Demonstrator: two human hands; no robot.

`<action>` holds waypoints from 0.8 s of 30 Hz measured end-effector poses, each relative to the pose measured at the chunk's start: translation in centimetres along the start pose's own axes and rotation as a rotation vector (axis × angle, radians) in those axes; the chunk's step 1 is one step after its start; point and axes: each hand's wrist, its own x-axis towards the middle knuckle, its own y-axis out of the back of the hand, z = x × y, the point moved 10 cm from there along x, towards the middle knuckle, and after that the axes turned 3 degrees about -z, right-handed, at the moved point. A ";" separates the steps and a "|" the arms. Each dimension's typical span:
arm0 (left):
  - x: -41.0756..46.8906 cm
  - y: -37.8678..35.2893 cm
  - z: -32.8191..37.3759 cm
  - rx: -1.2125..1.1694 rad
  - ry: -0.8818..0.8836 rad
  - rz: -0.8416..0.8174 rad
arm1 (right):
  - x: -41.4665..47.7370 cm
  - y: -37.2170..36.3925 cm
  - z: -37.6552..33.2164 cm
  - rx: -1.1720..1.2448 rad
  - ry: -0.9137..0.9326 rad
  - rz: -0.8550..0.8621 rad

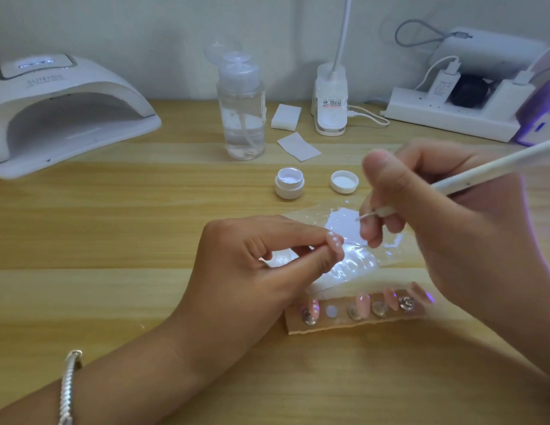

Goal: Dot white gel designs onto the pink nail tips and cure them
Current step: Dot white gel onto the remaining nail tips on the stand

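Note:
My left hand (255, 265) pinches a pink nail tip (427, 242) between thumb and forefinger; white dots show on it. My right hand (436, 228) grips a white dotting pen (482, 171), its thin metal point hovering just right of the held tip. Below, a cardboard strip (353, 325) carries other pink nail tips (362, 303) on putty blobs; the leftmost one (314, 307) has white dots. An open jar of white gel (289, 182) stands behind with its lid (344, 181) beside it. A white curing lamp (62, 115) sits at the far left.
A clear plastic sheet (344, 222) lies under the hands. A pump bottle of clear liquid (241, 115), white wipes (286, 116), a desk-lamp base (330, 108) and a power strip (451, 115) with chargers line the back of the wooden table.

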 end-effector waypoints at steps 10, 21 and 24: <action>-0.7 1.0 1.3 -0.063 0.042 0.068 | 0.0 4.3 2.6 -0.143 0.007 0.207; -2.3 -1.1 2.6 0.058 0.075 -0.088 | -0.2 4.9 3.6 -0.247 0.007 0.209; -2.6 -1.5 1.5 0.092 0.120 -0.098 | -0.2 4.8 3.6 -0.256 0.012 0.200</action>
